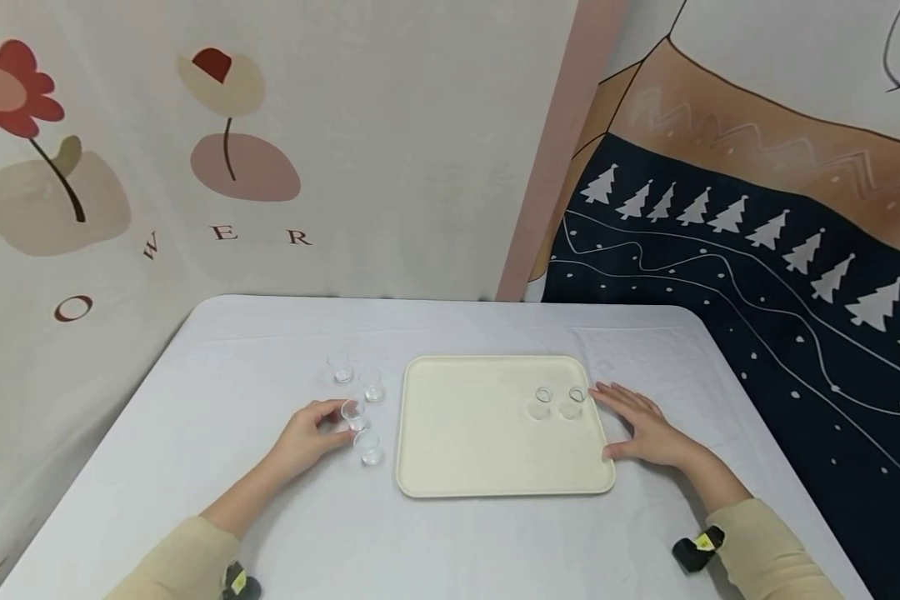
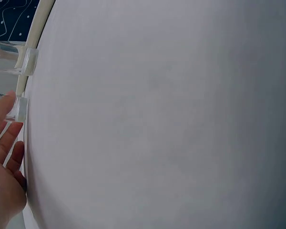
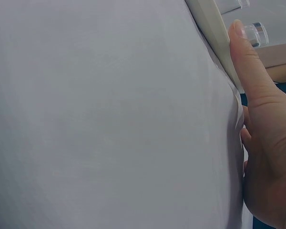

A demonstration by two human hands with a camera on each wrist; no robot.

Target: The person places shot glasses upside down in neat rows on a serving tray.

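Note:
My left hand (image 1: pixel 311 437) pinches a small clear glass (image 1: pixel 354 415) between thumb and fingers, left of a cream tray (image 1: pixel 450 483). In the left wrist view the thick base of this glass (image 2: pixel 21 109) shows between the fingertips. Another clear glass (image 1: pixel 368 447) stands upright just in front of it. Two more glasses, one (image 1: pixel 372 387) near the tray and one (image 1: pixel 341 368) farther back, stand behind. My right hand (image 1: pixel 645 429) rests at the tray's right edge, fingers spread and thumb extended. Two glasses (image 1: pixel 543 395) (image 1: pixel 577 395) stand upside down on the tray's right half.
A white cloth (image 1: pixel 495 546) covers the table. Behind it hang a pale flower-printed curtain (image 1: pixel 405 167) and, at the right, a dark cloth with white trees (image 1: pixel 720 275). Black wrist devices (image 1: pixel 696 552) sit at both sleeves.

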